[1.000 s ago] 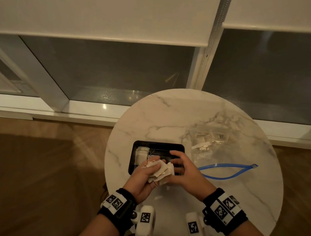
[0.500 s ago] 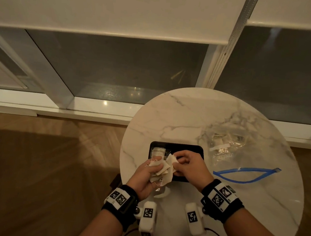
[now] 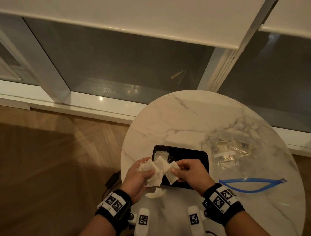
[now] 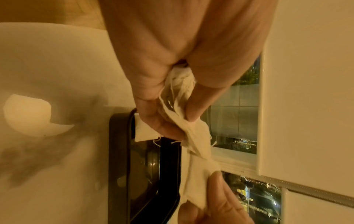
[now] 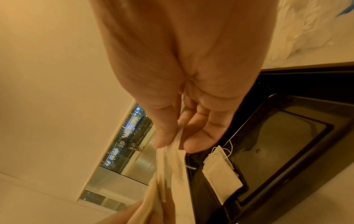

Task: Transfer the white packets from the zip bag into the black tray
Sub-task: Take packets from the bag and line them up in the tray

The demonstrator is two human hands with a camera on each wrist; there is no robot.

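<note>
My left hand (image 3: 143, 172) grips a bunch of several white packets (image 3: 155, 171) with loose strings, just left of the black tray (image 3: 194, 154). My right hand (image 3: 180, 173) pinches one white packet (image 3: 171, 172) at the edge of that bunch, above the tray's near left part. One packet (image 3: 160, 153) lies in the tray's far left corner, seen also in the right wrist view as a packet (image 5: 220, 171) with its string. The clear zip bag (image 3: 240, 158) with a blue zip strip (image 3: 251, 184) lies open to the right of the tray, with a few packets inside.
All stands on a small round marble table (image 3: 188, 120) by a window. A torn white scrap (image 3: 154, 194) lies on the table just in front of the tray. Wooden floor (image 3: 45, 155) spreads to the left, below the table's edge.
My head has turned left, so the table sits further right in view. The right hand has drawn one packet a little away from the bunch in the left hand.
</note>
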